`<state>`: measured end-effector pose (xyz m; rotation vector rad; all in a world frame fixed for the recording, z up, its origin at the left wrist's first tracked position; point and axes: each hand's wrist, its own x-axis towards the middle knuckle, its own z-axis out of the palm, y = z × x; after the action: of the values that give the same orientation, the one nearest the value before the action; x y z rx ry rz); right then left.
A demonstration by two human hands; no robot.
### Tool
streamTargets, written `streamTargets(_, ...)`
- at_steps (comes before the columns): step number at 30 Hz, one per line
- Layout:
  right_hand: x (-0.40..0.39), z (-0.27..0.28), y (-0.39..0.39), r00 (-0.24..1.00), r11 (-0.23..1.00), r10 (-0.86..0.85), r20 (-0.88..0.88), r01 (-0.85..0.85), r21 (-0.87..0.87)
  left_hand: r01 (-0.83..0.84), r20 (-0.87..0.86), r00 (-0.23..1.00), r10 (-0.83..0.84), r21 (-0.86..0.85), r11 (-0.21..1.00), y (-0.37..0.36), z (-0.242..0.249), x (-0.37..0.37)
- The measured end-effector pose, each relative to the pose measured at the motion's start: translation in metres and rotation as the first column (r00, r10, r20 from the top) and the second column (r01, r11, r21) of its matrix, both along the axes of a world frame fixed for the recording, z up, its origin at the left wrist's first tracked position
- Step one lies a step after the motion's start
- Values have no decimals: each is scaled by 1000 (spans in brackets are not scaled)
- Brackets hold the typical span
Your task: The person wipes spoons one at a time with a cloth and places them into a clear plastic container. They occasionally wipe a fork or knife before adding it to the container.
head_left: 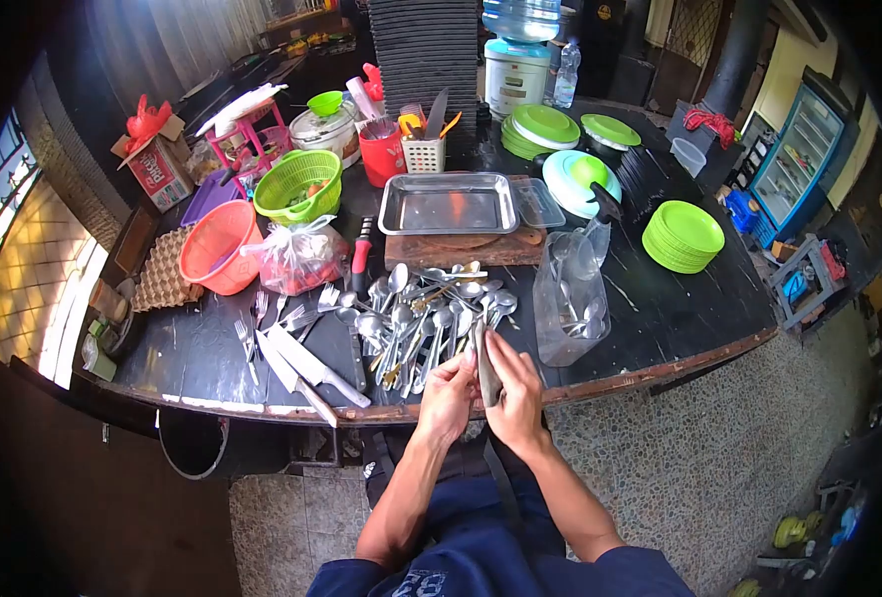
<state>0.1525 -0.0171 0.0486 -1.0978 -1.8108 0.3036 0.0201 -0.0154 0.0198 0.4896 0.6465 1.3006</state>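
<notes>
My left hand [448,396] is closed in a pinch, its fingertips meeting my right hand at the table's front edge. My right hand [515,390] is closed around a greyish-brown cloth [488,373], which looks folded and stands upright between both hands. What my left fingers pinch within the cloth is hidden. Just beyond the fingertips lies a large pile of metal spoons [401,316] mixed with other cutlery. To the left of the pile are two large knives [306,366] and several forks [261,303]. A clear plastic container [566,343] with spoons inside lies to the right.
A metal tray [449,204] rests on a wooden board [421,249] behind the pile. An orange basket [220,249], a green basket [301,189] and a tied plastic bag [301,257] stand left. Green plates [684,237] are stacked right, and a water dispenser [516,75] stands behind.
</notes>
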Motion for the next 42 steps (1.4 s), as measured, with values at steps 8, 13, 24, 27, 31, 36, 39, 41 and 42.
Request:
streamTargets(8,-20,-10,-26,987,998,-11,-161,1,-61,-162,-21,987,161,-54,985,4,11,2)
streamTargets(13,-16,-19,-37,975,962,27,-223,-86,-260,-338,-97,939,329,-94,937,15,6,2)
streamTargets(24,6,0,7,990,986,23,139,-46,163,-103,-247,968,44,-231,967,0,21,7)
streamTargets(27,13,-11,22,971,969,-9,237,-50,242,-59,-223,975,18,-180,982,-7,21,8)
streamTargets(31,8,-7,31,981,975,-85,175,46,219,-12,-295,955,-16,-95,995,-8,9,11)
streamTargets(36,3,-3,37,975,993,-114,-193,115,-7,78,-365,928,-78,-15,997,-14,3,11)
streamTargets(39,5,-11,25,663,772,-163,-731,-375,-513,24,-345,938,-23,0,1000,-13,14,14)
streamTargets(41,1,-21,15,621,767,-176,-764,-400,-502,-82,-398,915,72,-8,997,-10,12,14)
streamTargets(42,-6,-37,14,684,871,-134,-717,-263,-414,-97,-415,907,71,-41,994,-9,14,13)
